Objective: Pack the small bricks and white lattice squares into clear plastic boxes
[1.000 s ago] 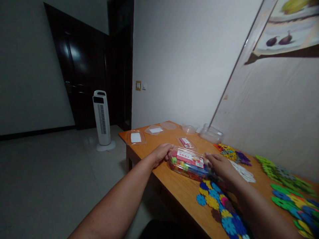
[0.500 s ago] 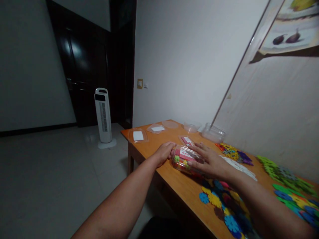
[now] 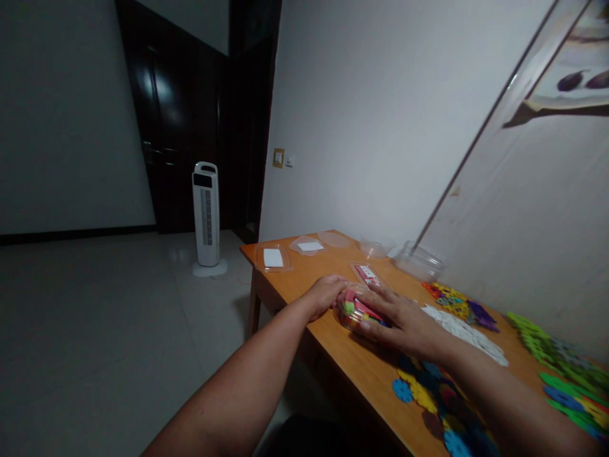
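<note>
A clear plastic box [image 3: 353, 308] full of coloured snowflake pieces, with a red and white label on its lid, lies on the wooden table [image 3: 366, 368]. My left hand [image 3: 326, 294] grips its left end with curled fingers. My right hand [image 3: 397, 316] lies flat on top of the lid, fingers stretched out and pressing down. Much of the box is hidden under my right hand.
Loose coloured snowflake pieces [image 3: 432, 400] lie by my right forearm, with white ones [image 3: 464, 330], green ones [image 3: 556, 349] and a mixed heap [image 3: 457, 306] further right. Clear lids [image 3: 273, 258] and empty tubs [image 3: 419, 261] sit at the far end. A white tower fan [image 3: 206, 216] stands on the floor.
My right hand moved from the right end of the box onto its lid and now lies flat on it. The left hand stayed at the left end. The view shifted.
</note>
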A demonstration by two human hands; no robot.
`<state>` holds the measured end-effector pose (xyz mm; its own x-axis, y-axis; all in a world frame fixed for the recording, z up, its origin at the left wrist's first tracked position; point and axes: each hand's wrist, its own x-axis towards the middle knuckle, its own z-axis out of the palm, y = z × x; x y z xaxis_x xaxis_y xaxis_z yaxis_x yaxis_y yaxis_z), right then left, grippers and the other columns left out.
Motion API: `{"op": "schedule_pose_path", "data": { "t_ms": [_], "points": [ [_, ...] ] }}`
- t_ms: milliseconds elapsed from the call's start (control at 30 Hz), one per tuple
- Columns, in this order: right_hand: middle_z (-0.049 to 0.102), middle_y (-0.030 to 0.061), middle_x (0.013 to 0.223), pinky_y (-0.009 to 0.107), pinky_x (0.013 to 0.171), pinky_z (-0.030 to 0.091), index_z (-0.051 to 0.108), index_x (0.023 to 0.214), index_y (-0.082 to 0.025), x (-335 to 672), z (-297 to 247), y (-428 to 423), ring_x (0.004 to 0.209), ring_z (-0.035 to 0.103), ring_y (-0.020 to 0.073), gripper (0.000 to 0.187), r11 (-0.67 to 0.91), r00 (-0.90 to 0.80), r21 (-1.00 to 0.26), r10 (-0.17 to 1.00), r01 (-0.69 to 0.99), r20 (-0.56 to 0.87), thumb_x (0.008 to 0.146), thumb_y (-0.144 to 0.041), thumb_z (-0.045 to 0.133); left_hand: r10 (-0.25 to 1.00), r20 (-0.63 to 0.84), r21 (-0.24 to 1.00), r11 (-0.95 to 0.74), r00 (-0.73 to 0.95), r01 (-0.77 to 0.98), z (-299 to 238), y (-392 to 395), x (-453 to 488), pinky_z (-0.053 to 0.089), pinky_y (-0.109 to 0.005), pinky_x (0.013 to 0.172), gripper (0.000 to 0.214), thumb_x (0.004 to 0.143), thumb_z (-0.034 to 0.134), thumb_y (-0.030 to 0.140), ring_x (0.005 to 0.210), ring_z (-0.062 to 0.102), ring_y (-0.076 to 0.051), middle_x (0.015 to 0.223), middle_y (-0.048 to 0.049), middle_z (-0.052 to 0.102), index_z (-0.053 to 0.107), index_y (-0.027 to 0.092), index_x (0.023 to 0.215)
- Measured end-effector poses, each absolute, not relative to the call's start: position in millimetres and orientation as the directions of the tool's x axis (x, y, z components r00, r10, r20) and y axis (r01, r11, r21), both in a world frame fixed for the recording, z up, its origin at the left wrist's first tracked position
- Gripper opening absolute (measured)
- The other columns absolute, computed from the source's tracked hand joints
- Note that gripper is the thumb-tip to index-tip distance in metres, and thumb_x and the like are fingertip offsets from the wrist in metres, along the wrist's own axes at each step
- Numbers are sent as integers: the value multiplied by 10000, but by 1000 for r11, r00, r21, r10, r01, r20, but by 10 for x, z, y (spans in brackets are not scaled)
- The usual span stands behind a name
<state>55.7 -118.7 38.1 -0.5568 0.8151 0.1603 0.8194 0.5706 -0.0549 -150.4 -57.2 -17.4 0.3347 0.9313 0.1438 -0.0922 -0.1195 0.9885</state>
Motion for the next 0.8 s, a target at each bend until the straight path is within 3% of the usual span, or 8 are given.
{"op": "schedule_pose_path", "data": {
  "t_ms": [233, 800],
  "points": [
    [402, 67, 1558, 569, 1097, 356, 434, 1472, -413, 513, 369, -1155, 1375, 426, 375, 670, 562, -548, -56, 821, 826, 159, 865, -690, 493, 937, 136, 989, -112, 323, -92, -169, -540, -1501, 297, -210, 482, 246, 798, 543, 397, 491, 401, -69, 586, 44, 485, 537, 165, 718],
    [384, 75, 1567, 600, 1079, 349, 416, 1480, -422, 514, 285, -1173, 1399, 382, 398, 669, 536, -529, 13, 829, 844, 180, 873, -698, 468, 922, -13, 1000, 15, 386, -1, -59, -425, -1492, 254, -223, 439, 167, 724, 552, 207, 397, 377, -63, 486, 26, 473, 525, 160, 566]
  ]
}}
